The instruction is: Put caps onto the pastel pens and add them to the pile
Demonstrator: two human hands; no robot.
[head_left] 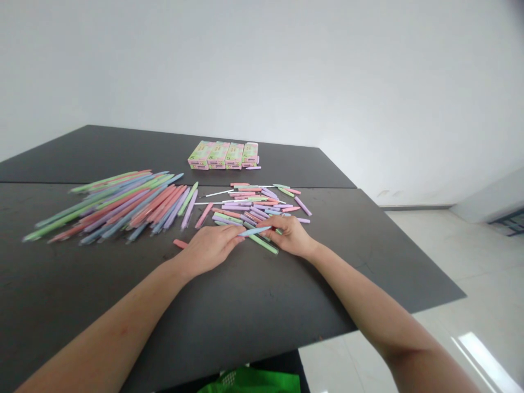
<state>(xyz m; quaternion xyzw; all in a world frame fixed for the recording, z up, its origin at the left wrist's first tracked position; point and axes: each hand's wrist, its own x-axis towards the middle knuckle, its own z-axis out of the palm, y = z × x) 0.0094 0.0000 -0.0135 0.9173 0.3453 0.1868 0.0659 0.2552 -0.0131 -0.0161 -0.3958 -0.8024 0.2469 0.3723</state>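
Between my two hands lies a light blue pen (254, 231), with a pointed end toward the right. My left hand (213, 246) is closed on its left end, and the fingers of my right hand (293, 236) pinch around its right end. Just below it a light green pen part (264, 244) rests on the table. Beyond my hands spreads a loose pile of short pen parts (250, 206) in purple, pink, green and blue, with thin white refills (219, 193) among them. My left hand partly covers a red pen part (180, 243).
To the left a large heap of pastel pens (123, 207) lies on the dark table (245, 305). Several pink and green boxes (216, 155) stand in a row at the back, with a purple pen part (253, 168) before them. A green bag (254, 381) shows below the near edge.
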